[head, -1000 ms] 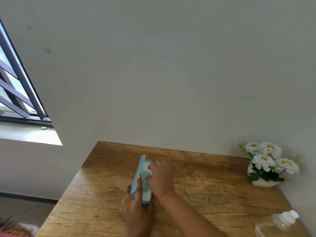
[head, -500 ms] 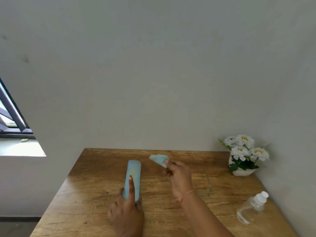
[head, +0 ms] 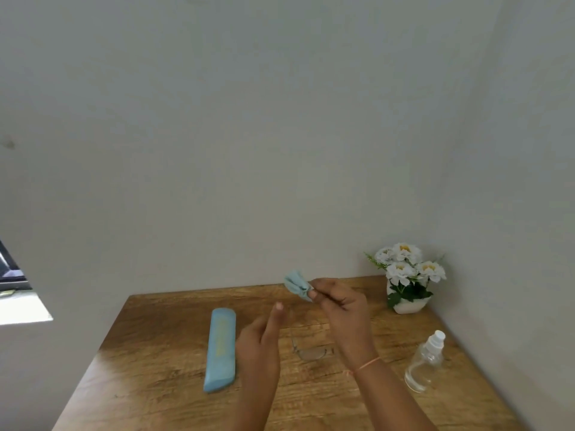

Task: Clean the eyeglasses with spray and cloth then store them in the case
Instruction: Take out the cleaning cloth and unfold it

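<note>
- Two hands up: right hand [head: 345, 309] — grip pinching bunched cloth [head: 297, 284]; left hand [head: 258, 340] grip loose, empty.
- Eyeglasses [head: 311, 353] lie on desk [head: 155, 353] between them, near case [head: 220, 349].
- Thin, light, fragile — I'd lift by the frame, never the lenses.

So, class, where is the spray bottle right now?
In the head view, the spray bottle rests at the right of the table, nearer the camera than the flower pot.
</note>
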